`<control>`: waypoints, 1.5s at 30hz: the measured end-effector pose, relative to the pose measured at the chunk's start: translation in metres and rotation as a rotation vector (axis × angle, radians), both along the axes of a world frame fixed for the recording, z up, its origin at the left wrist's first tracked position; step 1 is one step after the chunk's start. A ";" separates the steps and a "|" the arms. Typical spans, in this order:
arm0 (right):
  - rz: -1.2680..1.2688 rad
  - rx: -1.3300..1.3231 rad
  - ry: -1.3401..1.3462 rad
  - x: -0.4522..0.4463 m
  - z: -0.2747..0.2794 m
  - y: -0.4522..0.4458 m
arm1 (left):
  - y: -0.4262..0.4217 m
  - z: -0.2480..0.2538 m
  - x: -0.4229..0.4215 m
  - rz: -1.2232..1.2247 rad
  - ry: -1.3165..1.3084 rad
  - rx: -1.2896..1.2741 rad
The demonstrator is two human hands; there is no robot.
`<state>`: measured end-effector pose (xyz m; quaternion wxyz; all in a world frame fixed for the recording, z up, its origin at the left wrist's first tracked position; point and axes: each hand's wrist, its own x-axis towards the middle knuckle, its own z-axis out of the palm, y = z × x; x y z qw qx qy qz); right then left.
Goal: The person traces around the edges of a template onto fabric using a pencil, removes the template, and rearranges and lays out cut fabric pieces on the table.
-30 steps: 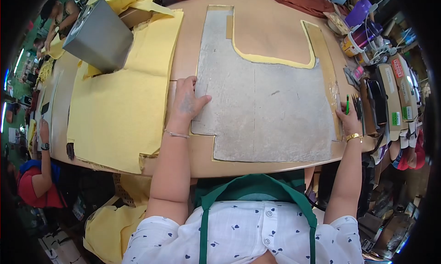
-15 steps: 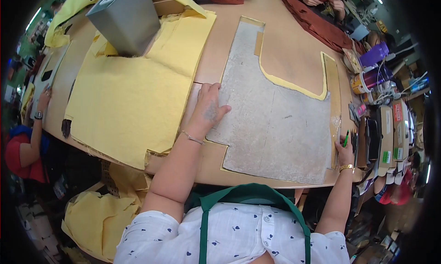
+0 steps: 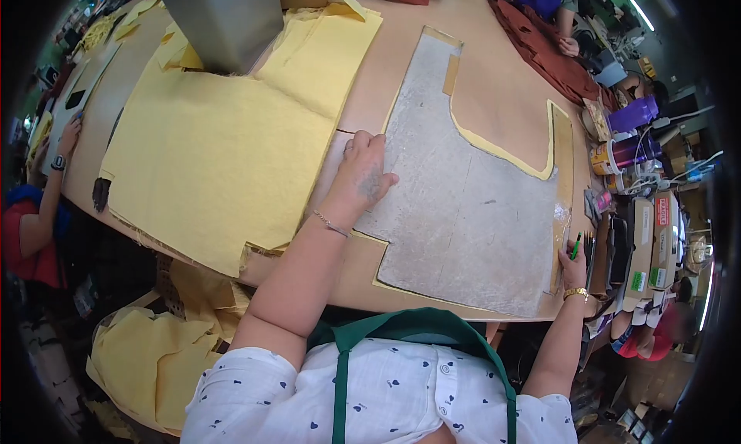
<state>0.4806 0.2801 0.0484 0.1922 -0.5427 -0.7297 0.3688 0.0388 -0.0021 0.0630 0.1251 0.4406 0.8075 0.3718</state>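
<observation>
A large grey pattern template (image 3: pixel 471 220) lies flat on the table, with yellow fabric (image 3: pixel 505 162) showing along its curved cut-out and lower edge. My left hand (image 3: pixel 366 172) is at the template's left edge, fingers bent over the edge and thumb resting on the grey surface. Near the lower right corner, my right hand (image 3: pixel 573 271) has its fingers closed around a green pen (image 3: pixel 576 246). That hand is beside a strip of brown tape or card (image 3: pixel 563 181) along the template's right side; its fingertips are partly hidden.
Left of the template lies a stack of yellow fabric (image 3: pixel 224 150), with a metal block (image 3: pixel 228 27) on it. Boxes (image 3: pixel 637 243) and containers (image 3: pixel 633 116) line the right edge. Co-workers stand left and across the table, near brown-red cloth (image 3: pixel 536 50). More yellow fabric (image 3: pixel 154 359) hangs below.
The camera view has shifted slightly, so the table appears turned. Both hands keep their places at the template. The co-worker's hands across the table have moved apart.
</observation>
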 end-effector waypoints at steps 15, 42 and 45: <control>-0.041 0.046 -0.063 -0.014 0.013 -0.018 | 0.004 -0.006 -0.002 -0.011 0.080 -0.014; -0.017 0.099 -0.085 -0.006 -0.005 -0.007 | 0.004 -0.017 -0.012 -0.103 0.079 0.014; 0.037 0.246 -0.297 -0.015 0.010 -0.017 | 0.006 -0.011 -0.010 -0.107 0.082 -0.037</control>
